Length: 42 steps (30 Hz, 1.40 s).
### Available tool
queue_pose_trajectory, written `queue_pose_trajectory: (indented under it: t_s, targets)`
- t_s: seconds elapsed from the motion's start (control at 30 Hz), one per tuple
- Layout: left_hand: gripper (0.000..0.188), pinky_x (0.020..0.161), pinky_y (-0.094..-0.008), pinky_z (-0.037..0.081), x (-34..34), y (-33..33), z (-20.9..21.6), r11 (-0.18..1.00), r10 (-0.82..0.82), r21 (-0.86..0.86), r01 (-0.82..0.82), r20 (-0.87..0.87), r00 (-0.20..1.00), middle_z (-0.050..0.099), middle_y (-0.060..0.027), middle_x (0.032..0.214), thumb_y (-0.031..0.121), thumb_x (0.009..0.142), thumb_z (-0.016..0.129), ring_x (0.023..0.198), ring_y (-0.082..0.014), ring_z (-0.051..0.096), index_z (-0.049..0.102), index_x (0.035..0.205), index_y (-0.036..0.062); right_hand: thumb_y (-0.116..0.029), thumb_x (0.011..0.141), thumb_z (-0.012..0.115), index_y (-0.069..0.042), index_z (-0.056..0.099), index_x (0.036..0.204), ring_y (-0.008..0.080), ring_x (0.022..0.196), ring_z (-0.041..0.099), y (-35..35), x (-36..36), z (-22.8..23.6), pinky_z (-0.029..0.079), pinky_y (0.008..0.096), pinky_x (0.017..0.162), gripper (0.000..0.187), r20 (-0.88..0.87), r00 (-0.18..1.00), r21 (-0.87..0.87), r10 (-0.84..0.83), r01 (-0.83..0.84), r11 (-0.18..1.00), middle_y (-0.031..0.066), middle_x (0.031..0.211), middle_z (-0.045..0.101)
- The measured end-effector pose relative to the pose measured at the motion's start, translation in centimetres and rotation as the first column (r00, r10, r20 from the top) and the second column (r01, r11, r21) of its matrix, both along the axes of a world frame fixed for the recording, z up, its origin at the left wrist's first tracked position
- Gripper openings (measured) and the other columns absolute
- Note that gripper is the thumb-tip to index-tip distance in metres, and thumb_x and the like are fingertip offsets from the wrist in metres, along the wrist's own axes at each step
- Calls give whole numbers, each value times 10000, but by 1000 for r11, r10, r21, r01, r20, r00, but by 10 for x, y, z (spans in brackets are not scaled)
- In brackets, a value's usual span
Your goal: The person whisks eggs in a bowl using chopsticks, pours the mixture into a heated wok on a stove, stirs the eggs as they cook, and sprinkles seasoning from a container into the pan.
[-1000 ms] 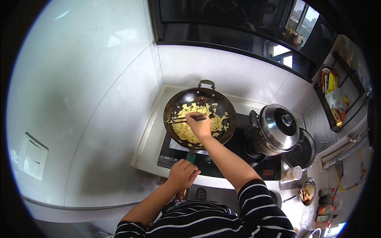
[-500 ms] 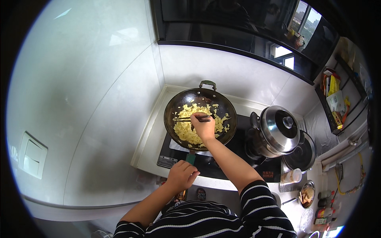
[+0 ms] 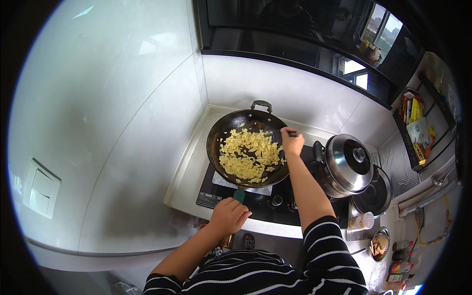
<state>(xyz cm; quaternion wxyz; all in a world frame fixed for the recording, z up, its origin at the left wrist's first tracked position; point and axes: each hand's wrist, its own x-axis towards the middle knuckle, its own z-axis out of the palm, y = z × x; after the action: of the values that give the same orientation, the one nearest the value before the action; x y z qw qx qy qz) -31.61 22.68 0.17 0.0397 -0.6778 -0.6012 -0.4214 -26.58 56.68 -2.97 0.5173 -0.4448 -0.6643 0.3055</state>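
Your left hand [image 3: 229, 216] is closed around the green-tipped handle [image 3: 239, 195] of the black wok [image 3: 248, 147], which sits on the dark cooktop [image 3: 275, 196] in the corner of the white-tiled counter [image 3: 189, 182]. Your right hand [image 3: 292, 141] hovers at the wok's right rim with its fingers pinched on a thin dark utensil [image 3: 294, 133], probably chopsticks, though only a short stub shows beyond the knuckles. The yellow scrambled egg [image 3: 250, 155] lies spread across the middle and lower part of the pan in loose pieces. To do this well, keep that left grip firm so the wok does not swivel on the burner while you stir, and work the tips under the egg from the rim toward the centre so that nothing sticks or browns at the edge; keep your right forearm high, as it passes just beside the steel lidded pot [image 3: 347, 164] to the right. Hard to judge: the working end of the utensil is out of sight, so I cannot tell whether it touches the egg or the pan. The cooktop's knobs are partly hidden by your arm, and the small jars and bowl [image 3: 379, 244] at lower right are too small to make out.
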Motion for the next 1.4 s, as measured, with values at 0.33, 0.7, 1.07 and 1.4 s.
queue_pose_trajectory:
  t_s: [0.33,0.7,1.07,1.4]
  targets:
    - [163,608,-377,460,0,-3,-1,1000,25,-17,-24,21,999,591,-60,724,109,723,763,684,-280,569,611,766,70,-113,783,746,-28,744,871,115,676,653,-112,-14,38,516,267,644,122,-160,790,-372,591,-603,706,62,778,713]
    - [151,613,-376,464,0,-4,-1,1000,9,-9,-9,29,1000,609,-66,739,101,734,755,689,-282,578,614,768,62,-174,724,725,-73,749,801,237,679,709,-19,62,44,543,329,649,129,54,993,-269,109,-91,959,137,711,700]
    - [150,619,-377,463,3,-1,-1,1000,-16,-11,16,4,1000,604,-68,741,93,722,759,688,-283,572,620,770,62,-158,752,759,-43,753,845,107,653,647,-101,-20,15,514,268,635,148,-180,906,-293,383,-421,858,62,734,719]
    - [155,615,-380,461,1,-1,0,999,-36,6,35,30,999,600,-67,739,107,723,759,686,-283,571,623,778,60,-269,745,713,-2,702,747,334,673,682,-5,7,0,530,358,604,267,160,983,-132,-85,107,985,191,653,651]
